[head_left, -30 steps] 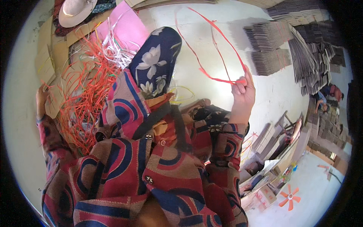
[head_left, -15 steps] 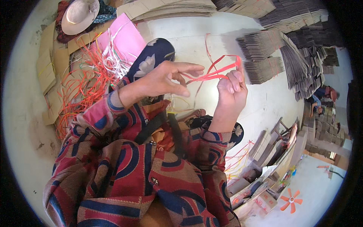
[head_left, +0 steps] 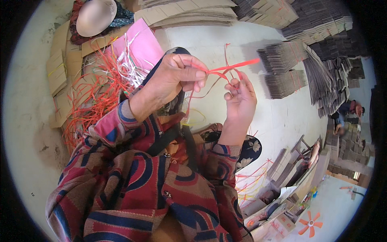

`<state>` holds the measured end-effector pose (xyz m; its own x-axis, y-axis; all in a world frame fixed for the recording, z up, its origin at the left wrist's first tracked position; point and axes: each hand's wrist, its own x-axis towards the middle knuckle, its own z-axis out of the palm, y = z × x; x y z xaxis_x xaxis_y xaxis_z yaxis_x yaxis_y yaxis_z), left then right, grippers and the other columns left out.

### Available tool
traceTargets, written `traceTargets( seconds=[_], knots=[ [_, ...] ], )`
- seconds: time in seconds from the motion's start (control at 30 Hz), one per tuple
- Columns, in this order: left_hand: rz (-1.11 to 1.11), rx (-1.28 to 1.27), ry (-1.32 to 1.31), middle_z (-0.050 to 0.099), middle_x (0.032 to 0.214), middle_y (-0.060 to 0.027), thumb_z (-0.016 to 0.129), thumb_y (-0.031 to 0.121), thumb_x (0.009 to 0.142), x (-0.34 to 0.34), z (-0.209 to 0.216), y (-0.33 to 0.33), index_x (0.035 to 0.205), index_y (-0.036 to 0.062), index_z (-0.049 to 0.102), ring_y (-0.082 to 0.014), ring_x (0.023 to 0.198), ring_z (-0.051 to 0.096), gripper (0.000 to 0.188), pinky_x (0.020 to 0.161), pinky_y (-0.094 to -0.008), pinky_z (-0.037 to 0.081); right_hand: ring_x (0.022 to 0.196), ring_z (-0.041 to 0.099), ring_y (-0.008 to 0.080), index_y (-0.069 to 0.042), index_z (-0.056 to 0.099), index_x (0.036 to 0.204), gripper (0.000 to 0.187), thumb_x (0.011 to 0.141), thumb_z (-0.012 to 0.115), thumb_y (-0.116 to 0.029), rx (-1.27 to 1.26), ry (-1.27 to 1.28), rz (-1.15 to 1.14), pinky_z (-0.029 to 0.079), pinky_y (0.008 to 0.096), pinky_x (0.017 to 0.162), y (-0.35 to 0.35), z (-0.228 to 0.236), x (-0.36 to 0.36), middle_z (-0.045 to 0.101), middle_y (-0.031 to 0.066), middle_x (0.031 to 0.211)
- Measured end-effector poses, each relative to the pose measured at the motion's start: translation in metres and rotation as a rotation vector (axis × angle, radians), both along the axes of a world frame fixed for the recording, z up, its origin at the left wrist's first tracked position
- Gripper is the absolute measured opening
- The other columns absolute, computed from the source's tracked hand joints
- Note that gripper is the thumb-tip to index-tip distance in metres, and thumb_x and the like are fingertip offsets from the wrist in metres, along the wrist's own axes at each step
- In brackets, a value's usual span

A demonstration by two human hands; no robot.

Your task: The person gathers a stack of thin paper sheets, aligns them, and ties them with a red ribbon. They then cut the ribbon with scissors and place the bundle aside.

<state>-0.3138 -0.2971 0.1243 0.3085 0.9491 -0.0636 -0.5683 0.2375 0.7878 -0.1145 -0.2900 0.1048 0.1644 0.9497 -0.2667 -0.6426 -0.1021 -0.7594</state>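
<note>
Left hand [head_left: 171, 76] pinching a flat red plastic strip [head_left: 238, 65], crossed, seemingly not yet tight; right hand [head_left: 242, 99] curled alongside (grip unclear); tangled red strips [head_left: 96, 99] remain, left.

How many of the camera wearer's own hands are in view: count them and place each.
2: the left hand, upper middle, pinching a red plastic strip; and the right hand, raised just right of it, at the strip's loop. Neither is hidden.
</note>
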Motion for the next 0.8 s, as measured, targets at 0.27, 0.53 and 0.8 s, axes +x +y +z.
traceTargets(
  seconds=[0.27,0.53,0.8],
  knots=[
    [-0.016,-0.006,-0.137,0.062,0.072,-0.0067,0.060,0.008,0.086,-0.002,0.008,-0.001,0.087,-0.0009,0.061,-0.0100,0.059,0.057,0.009,0.054,-0.0195,0.047,0.057,0.062,0.0186,0.004,0.058,0.106,0.027,0.081,0.059,-0.004,-0.024,-0.413,0.158,0.046,0.0255,0.044,-0.009,-0.005,0.000,0.064,0.0138,0.077],
    [0.144,0.065,0.159,0.062,0.070,-0.0051,0.063,0.010,0.083,0.007,0.010,-0.002,0.084,-0.0014,0.062,-0.0058,0.057,0.053,0.011,0.048,-0.0177,0.037,0.066,0.055,0.0106,0.007,0.063,0.098,0.022,0.080,0.064,-0.005,0.554,-0.696,-0.041,0.039,0.0205,0.051,-0.021,0.023,-0.028,0.063,0.0120,0.085],
    [0.177,0.169,0.257,0.062,0.069,-0.0035,0.065,0.010,0.082,0.009,0.014,-0.006,0.084,-0.0003,0.064,-0.0044,0.056,0.051,0.011,0.044,-0.0163,0.032,0.049,0.047,0.0053,0.007,0.063,0.090,0.012,0.082,0.062,-0.001,0.323,-0.379,0.111,0.032,0.0169,0.043,-0.025,0.039,-0.053,0.060,0.0069,0.066]
  ],
)
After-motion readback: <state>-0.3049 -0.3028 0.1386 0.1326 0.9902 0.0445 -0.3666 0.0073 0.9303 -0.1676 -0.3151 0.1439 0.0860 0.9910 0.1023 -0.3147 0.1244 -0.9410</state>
